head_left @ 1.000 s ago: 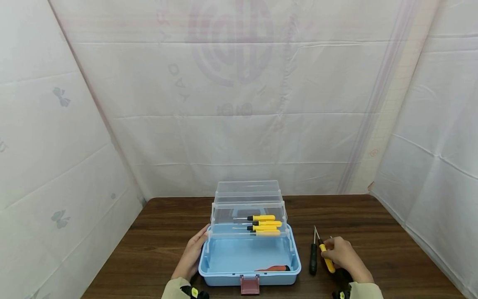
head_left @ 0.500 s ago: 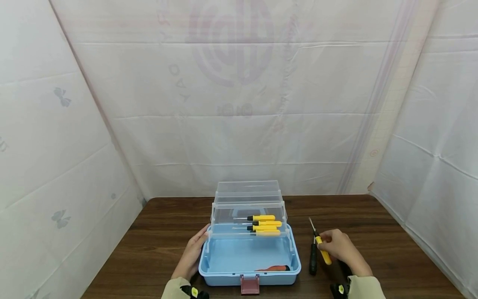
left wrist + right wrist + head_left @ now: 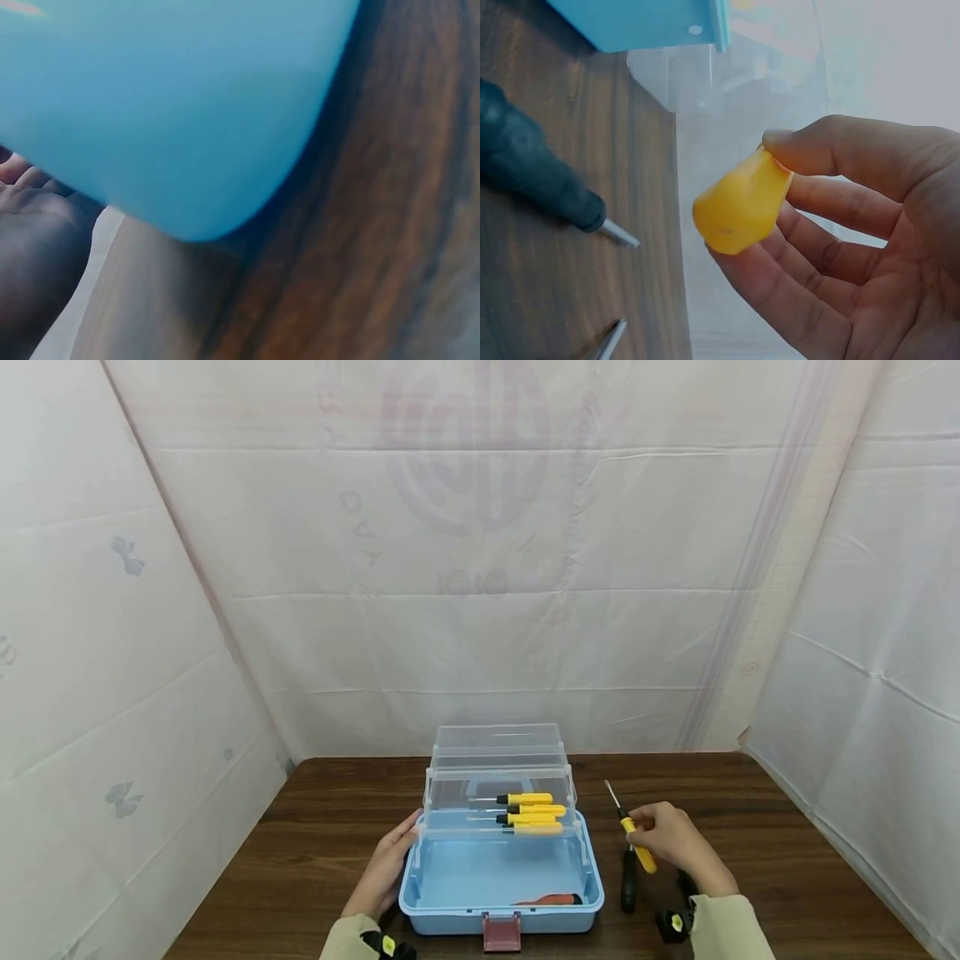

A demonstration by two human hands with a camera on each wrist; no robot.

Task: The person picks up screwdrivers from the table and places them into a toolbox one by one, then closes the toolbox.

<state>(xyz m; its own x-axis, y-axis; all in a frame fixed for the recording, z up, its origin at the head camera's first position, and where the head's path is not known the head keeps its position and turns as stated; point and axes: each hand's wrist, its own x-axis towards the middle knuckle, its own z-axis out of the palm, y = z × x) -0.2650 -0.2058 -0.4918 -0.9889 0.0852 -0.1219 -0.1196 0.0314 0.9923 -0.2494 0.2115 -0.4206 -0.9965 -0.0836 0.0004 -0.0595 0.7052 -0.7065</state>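
Note:
My right hand (image 3: 667,837) pinches a yellow-and-black screwdriver (image 3: 637,847) between thumb and fingers, its shaft tilted up toward the far left. In the right wrist view its yellow handle end (image 3: 739,206) faces the camera. Below it on the table lies a black-handled screwdriver (image 3: 628,885). My left hand (image 3: 386,864) rests against the left side of a blue toolbox (image 3: 498,922), fingers extended along it; its fingertips are partly hidden. Several yellow screwdrivers (image 3: 528,797) lie in the toolbox's raised clear tray (image 3: 450,785). An orange-handled screwdriver (image 3: 555,899) lies in the bottom.
A metal shaft tip (image 3: 611,341) shows on the table in the right wrist view, its handle out of frame. The toolbox's pink latch (image 3: 502,935) hangs down in front. White sheeting (image 3: 480,635) closes off the back and sides of the wooden table (image 3: 337,793).
My right hand has lifted the yellow screwdriver from beside the black one and moved it forward and left. The left hand and toolbox have stayed put.

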